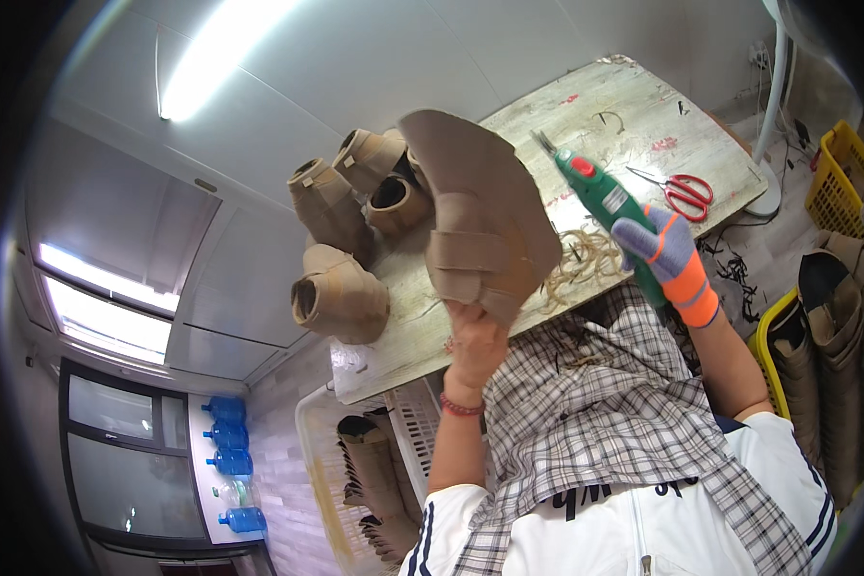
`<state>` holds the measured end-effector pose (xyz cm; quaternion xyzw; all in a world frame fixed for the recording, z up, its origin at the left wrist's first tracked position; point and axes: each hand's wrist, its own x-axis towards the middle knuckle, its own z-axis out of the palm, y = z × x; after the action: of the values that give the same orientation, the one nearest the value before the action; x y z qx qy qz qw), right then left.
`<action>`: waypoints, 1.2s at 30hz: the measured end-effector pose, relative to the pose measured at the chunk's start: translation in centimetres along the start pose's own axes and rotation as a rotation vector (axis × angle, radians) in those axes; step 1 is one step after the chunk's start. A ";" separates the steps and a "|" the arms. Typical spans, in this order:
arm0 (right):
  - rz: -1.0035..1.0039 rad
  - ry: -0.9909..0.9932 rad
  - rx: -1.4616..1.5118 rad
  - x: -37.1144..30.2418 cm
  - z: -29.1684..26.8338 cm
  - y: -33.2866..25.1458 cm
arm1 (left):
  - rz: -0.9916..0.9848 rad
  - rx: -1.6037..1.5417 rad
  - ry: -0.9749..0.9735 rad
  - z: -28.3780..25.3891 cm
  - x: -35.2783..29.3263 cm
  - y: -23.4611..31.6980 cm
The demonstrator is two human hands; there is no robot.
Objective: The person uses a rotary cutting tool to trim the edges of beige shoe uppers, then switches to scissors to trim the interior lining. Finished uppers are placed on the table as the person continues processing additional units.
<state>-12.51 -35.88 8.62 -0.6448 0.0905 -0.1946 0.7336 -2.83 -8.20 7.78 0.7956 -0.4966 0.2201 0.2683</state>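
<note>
My left hand (476, 348), bare, grips a brown boot upper (475, 235) by its lower end and holds it raised above the table (634, 125). The upper is wide and curved, with strap-like bands across it. In my right hand (670, 259), which wears a grey and orange glove, is a green handheld power tool (600, 190) with a red button. Its two-pronged metal tip points away from me, to the right of the upper and apart from it. Red-handled scissors (686, 195) lie on the table beyond that hand.
Several brown uppers (350, 293) stand at the table's left. Thin tan trimmings (586, 257) lie near its front edge. A white basket (322, 422) below holds more uppers. Yellow baskets (840, 182) and more boot uppers (830, 331) are at right. Blue water bottles (230, 461) stand far left.
</note>
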 end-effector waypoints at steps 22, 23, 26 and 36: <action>0.110 0.217 -1.382 7.7 -7.2 14.2 | -0.207 0.392 -0.148 2.9 0.0 -4.0; 0.063 0.245 -1.379 7.7 -7.3 14.7 | -0.139 0.396 -0.102 2.4 0.8 -3.2; 0.054 0.233 -1.382 7.7 -7.3 14.1 | 0.001 0.388 0.031 0.6 3.9 -0.8; -0.038 0.255 -1.411 6.7 -8.7 12.7 | 0.186 0.353 0.217 2.6 21.0 -8.3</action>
<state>-7.63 -45.29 -4.38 -0.9391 0.2687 -0.1761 0.1220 13.50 -20.94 17.04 0.7525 -0.4899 0.4119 0.1552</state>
